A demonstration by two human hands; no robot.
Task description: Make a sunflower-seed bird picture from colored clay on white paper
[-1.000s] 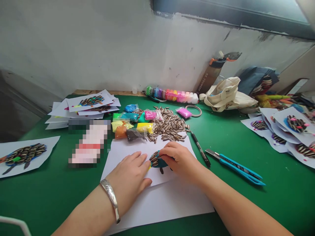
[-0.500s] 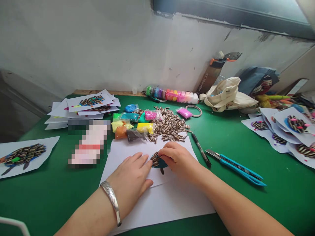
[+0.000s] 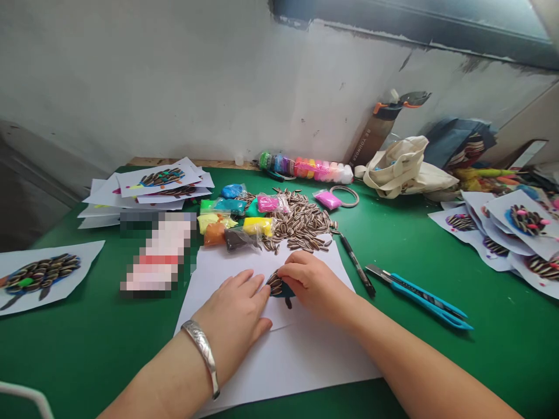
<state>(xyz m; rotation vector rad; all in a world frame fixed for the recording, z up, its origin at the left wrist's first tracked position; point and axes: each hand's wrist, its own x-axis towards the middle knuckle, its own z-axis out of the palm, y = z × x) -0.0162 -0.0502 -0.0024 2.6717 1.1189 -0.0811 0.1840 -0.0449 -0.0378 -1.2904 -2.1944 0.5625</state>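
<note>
On a white sheet of paper (image 3: 301, 361) is a dark blue clay shape (image 3: 279, 290) partly covered with striped sunflower seeds (image 3: 275, 282); a small dark clay piece (image 3: 289, 302) sticks out below it. My left hand (image 3: 238, 308) lies flat on the paper, fingers stretched out, fingertips at the shape's left edge. Over the shape's right part, my right hand (image 3: 317, 285) is closed in a pinch at a sunflower seed, mostly hidden by the fingers. A loose seed pile (image 3: 301, 221) lies just beyond the paper.
Bagged coloured clay (image 3: 231, 206) lies left of the pile. To the right are a black pen (image 3: 358, 265) and a blue utility knife (image 3: 428, 299) with its blade out. Seed-covered pictures lie at left (image 3: 48, 276) and right (image 3: 524, 224). A bottle (image 3: 373, 134) and cloth bag (image 3: 402, 169) stand behind.
My right hand has shifted very slightly left over the seeds. My left hand stays in place on the paper.
</note>
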